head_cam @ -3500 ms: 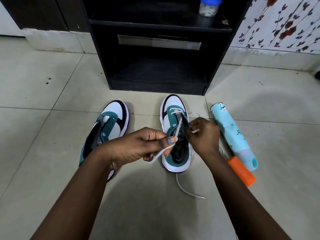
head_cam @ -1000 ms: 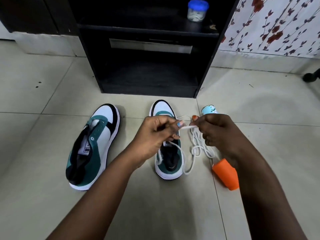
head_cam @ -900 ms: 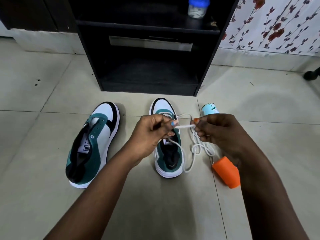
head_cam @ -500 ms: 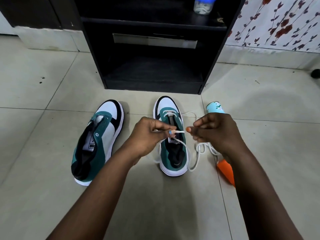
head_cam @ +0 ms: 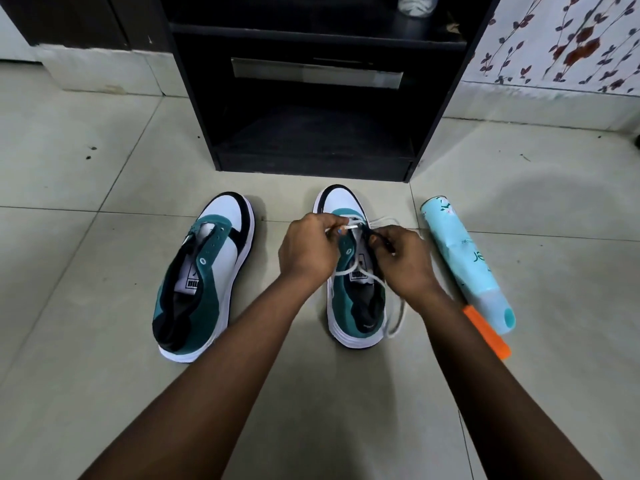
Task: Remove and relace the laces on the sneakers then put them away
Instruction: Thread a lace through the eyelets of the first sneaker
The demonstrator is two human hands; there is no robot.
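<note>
Two teal, white and black sneakers stand on the tiled floor. The left sneaker (head_cam: 204, 271) has no lace in its eyelets. Over the right sneaker (head_cam: 353, 306) both hands work at the front eyelets. My left hand (head_cam: 311, 249) pinches the tip of the white lace (head_cam: 398, 317) near the toe end. My right hand (head_cam: 403, 259) grips the right side of the shoe's upper by the eyelets; whether it also holds the lace is hidden. The loose lace loops down the shoe's right side onto the floor.
A black open shelf unit (head_cam: 311, 98) stands just beyond the sneakers, its bottom shelf bare. A light blue spray can (head_cam: 467, 265) with an orange cap (head_cam: 486, 336) lies on the floor right of the shoe. A jar (head_cam: 415, 5) sits on the upper shelf.
Both hands have moved forward and down from above the shoe's middle to its front eyelets, carrying the lace tip there. The spray can, earlier partly hidden by my right hand, shows fully.
</note>
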